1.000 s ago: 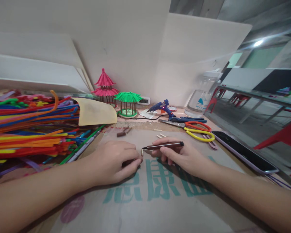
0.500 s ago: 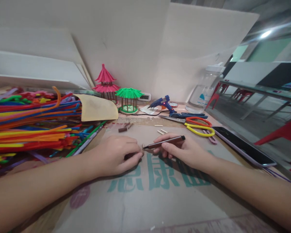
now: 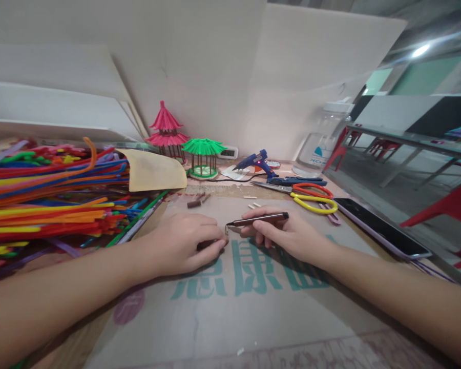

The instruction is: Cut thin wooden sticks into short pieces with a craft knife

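Observation:
Between the fingertips of my left hand (image 3: 194, 243) is a small, thin piece (image 3: 226, 230), pale with some brown, standing upright. My right hand (image 3: 282, 233) holds a dark brown marker (image 3: 259, 219), its tip pointing left and touching or nearly touching the top of the small piece. Both hands rest over a translucent sheet (image 3: 215, 328) with green characters. Beyond the hands lie short pale sticks (image 3: 250, 197) and a dark brown marker cap (image 3: 194, 204).
Colourful pipe cleaners (image 3: 49, 179) fill the left side. At the back stand a pink pagoda (image 3: 166, 125), a green-roofed pavilion (image 3: 203, 148), a blue glue gun (image 3: 258, 161) and a bottle (image 3: 320, 141). Scissors (image 3: 315, 197) and a phone (image 3: 382, 228) lie at right.
The marker's tip has moved up slightly, to the top of the small piece, and the marker lies flatter. My left hand has barely moved. The view has shifted slightly.

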`<move>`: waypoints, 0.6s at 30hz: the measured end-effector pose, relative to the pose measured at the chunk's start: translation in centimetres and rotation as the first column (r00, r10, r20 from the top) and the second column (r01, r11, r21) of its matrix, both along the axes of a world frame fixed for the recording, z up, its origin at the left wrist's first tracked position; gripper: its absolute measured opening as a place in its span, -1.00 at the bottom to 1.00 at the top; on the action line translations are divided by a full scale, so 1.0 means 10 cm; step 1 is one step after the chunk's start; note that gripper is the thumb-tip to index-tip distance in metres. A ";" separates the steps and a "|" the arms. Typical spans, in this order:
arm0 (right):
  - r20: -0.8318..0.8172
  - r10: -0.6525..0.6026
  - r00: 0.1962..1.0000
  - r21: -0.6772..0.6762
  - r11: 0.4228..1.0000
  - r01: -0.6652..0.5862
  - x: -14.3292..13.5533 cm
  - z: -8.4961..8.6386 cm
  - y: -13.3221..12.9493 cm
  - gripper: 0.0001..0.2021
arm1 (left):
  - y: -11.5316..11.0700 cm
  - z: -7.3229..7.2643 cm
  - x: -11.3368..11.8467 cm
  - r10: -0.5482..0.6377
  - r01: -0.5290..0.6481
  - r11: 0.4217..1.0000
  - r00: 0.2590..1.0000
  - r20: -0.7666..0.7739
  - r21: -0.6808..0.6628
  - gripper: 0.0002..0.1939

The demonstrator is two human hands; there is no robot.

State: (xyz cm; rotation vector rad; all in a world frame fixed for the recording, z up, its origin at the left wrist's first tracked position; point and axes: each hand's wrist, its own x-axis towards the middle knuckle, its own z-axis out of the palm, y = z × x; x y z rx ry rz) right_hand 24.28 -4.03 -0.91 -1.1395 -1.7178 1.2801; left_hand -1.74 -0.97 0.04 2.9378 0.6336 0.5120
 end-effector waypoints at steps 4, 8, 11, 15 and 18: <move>0.003 0.017 1.000 -0.025 1.000 -0.017 0.00 0.03 -0.02 -0.70 | 0.00 0.00 0.00 -0.007 0.007 1.000 1.000 0.008 -0.003 -0.72; 0.010 0.008 1.000 -0.022 1.000 -0.008 -0.01 0.04 -0.03 -0.69 | 0.01 0.00 0.00 -0.010 0.010 1.000 1.000 0.011 0.002 -0.73; 0.013 -0.015 1.000 0.001 1.000 0.015 -0.01 0.03 -0.01 -0.66 | 0.01 0.00 0.00 -0.001 0.001 1.000 1.000 0.005 0.004 -0.72; 0.000 -0.005 1.000 0.004 1.000 0.005 -0.01 0.01 0.01 -0.66 | 0.00 0.00 0.01 0.006 -0.006 1.000 1.000 0.005 -0.002 -0.72; -0.013 0.018 1.000 -0.022 1.000 -0.018 0.00 0.00 0.00 -0.68 | 0.00 -0.01 0.00 0.007 -0.007 1.000 1.000 0.009 -0.005 -0.73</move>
